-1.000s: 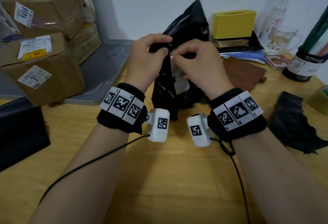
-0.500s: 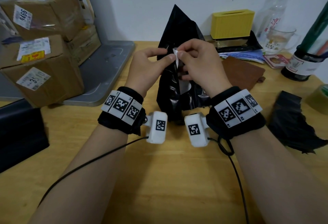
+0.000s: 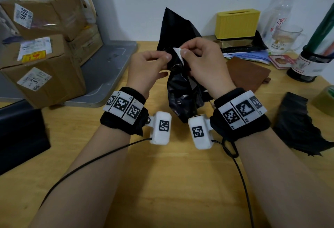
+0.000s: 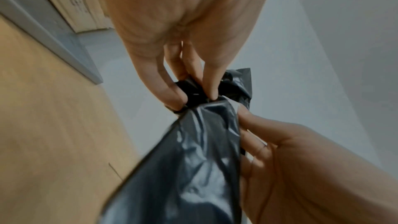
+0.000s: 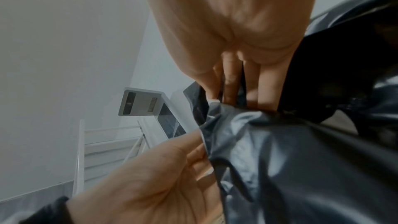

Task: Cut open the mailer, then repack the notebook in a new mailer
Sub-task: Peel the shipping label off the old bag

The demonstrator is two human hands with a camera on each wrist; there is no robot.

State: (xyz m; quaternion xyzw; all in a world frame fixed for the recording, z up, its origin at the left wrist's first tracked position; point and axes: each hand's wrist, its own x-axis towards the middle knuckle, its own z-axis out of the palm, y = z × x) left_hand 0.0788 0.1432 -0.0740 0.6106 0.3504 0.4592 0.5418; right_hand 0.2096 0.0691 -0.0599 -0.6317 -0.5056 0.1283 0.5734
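Black mailer (image 3: 180, 90) upright, pinched between left hand (image 3: 146, 68) and right hand (image 3: 204, 61).

Bare forearms wear black wristbands (image 3: 122, 119) bearing white coded tiles — each with a cabled white camera box (image 3: 161, 128).

The top cardboard box (image 3: 45, 13) bears a label reading 9466; the lower box (image 3: 43, 76) shows 3510.

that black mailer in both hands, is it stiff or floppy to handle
Probably floppy: the black mailer creases and bunches where the left hand and right hand pinch it. Likely slippery, given its glossy film. It seems light, since fingertip pinches hold it upright.
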